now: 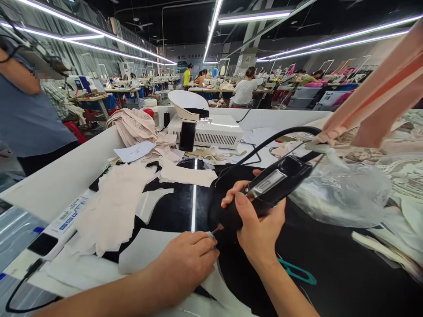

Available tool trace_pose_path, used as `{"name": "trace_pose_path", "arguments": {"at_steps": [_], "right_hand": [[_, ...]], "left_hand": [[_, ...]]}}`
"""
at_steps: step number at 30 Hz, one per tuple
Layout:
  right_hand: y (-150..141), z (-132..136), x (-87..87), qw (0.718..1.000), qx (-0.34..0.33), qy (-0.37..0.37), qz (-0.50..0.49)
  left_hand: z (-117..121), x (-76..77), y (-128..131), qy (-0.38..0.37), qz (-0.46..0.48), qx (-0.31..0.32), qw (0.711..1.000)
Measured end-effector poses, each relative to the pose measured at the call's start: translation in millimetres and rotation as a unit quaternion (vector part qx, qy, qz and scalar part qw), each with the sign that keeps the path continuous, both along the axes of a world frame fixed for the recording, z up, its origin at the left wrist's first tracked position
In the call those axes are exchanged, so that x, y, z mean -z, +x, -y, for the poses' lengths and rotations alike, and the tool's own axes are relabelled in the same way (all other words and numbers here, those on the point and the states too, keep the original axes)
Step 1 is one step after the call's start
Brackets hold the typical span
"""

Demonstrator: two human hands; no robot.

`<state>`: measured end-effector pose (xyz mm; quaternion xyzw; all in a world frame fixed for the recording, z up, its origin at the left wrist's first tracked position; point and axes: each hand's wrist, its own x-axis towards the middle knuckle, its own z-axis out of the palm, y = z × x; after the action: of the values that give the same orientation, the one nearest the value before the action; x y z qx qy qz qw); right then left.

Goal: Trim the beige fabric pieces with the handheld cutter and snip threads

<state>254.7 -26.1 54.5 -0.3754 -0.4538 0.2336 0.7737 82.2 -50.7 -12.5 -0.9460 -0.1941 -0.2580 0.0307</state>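
Black and cased like a small machine, the handheld tool (280, 178) is in our right hand (261, 229), the fingers wrapped around its body and the thumb laid along the near side. Its tip points down and left above the dark surface of the bench (317, 246). Our left hand (188, 264) is curled closed just beside that tip, over pale cut pieces (145, 246); we cannot tell what, if anything, its fingertips pinch. Peach cloth (390, 83) hangs knotted near the tool's rear end, by a curving black cable (264, 143). To our left lies a layered stack of cream pieces (115, 198); to our right, a teal implement (299, 270) rests on the bench, with a clear plastic bag (343, 193) farther back. Across from us, a phone (187, 136) leans upright against a white vented box (214, 132) topped by a white visor (187, 103). Beyond, people sit at work under strip lights.
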Motion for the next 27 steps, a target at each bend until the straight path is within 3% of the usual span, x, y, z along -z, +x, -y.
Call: {"name": "trace_pose_path", "arguments": {"at_steps": [27], "right_hand": [[-1,-1,3.2,1.0,-0.003,0.018,0.019]], "left_hand": [[11,8.6,-8,0.028,-0.003,-0.048,0.998]]}}
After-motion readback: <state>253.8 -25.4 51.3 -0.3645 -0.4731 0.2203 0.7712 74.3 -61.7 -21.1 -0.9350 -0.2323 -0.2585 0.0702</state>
